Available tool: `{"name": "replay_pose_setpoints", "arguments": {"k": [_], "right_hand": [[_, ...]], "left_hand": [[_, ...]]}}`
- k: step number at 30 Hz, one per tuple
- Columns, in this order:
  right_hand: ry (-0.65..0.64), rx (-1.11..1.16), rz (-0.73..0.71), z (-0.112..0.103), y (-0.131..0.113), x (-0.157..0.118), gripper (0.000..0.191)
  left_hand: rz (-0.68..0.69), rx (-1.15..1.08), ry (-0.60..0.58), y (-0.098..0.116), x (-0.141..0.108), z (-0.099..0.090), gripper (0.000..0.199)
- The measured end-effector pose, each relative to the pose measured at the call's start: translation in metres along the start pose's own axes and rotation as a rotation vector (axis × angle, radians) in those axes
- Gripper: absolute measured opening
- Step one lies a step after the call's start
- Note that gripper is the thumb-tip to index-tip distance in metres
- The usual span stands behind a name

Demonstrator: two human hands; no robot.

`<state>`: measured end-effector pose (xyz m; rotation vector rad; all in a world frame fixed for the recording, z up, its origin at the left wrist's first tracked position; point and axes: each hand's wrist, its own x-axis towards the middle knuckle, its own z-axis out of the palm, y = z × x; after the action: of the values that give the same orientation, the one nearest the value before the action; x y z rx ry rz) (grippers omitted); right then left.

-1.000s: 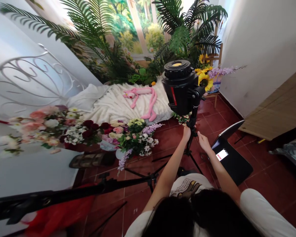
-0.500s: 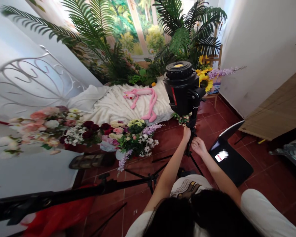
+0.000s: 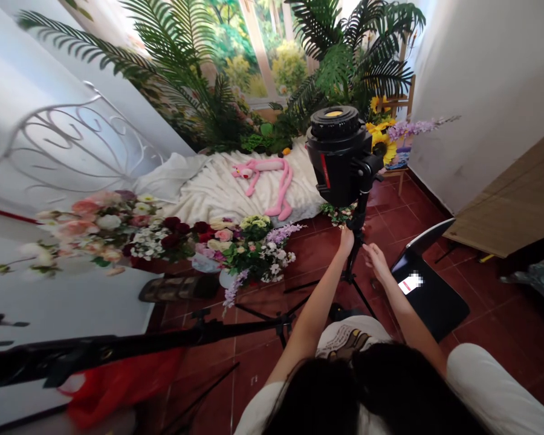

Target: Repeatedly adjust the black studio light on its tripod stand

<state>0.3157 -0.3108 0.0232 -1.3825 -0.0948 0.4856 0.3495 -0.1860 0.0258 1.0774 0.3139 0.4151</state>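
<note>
Headboard (image 3: 58, 107), pale metal, thin scrolled bars; flowers (image 3: 254, 254), ruffled petals, densely bunched; plush figure (image 3: 272, 164), pink, long-limbed, lying on a fleecy, rumpled white blanket (image 3: 217, 193); lamp (image 3: 338, 157), black, drum-shaped, ribbed towards the top, red stripe on its side — mounted atop the stand (image 3: 352, 260), slim, black, tubular; left hand (image 3: 347, 240), fingers wrapped round the stand below the lamp; right hand (image 3: 377, 260), just right of the stand, fingers loosely curled — whether they touch it cannot be told
</note>
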Motion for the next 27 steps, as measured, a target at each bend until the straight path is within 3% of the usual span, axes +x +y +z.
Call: {"name": "replay_pose_setpoints", "arguments": {"k": [5, 12, 15, 21, 27], "right_hand": [[0.063, -0.500, -0.335, -0.005, -0.010, 0.012, 0.055], [0.069, -0.748, -0.374, -0.006, -0.007, 0.024, 0.062], [0.005, -0.686, -0.323, -0.007, -0.005, 0.028, 0.064], [-0.077, -0.337, -0.101, 0.003, -0.001, 0.027, 0.070], [-0.063, -0.333, -0.036, 0.005, -0.001, 0.024, 0.070]], "left_hand": [[0.017, 0.007, 0.000, 0.000, 0.000, -0.001, 0.032], [0.018, 0.029, -0.008, 0.000, 0.001, -0.005, 0.033], [0.015, 0.027, -0.019, -0.002, 0.002, -0.006, 0.033], [0.035, 0.055, -0.042, -0.010, 0.005, -0.009, 0.034], [0.068, 0.136, -0.031, -0.013, 0.003, -0.009, 0.035]]}}
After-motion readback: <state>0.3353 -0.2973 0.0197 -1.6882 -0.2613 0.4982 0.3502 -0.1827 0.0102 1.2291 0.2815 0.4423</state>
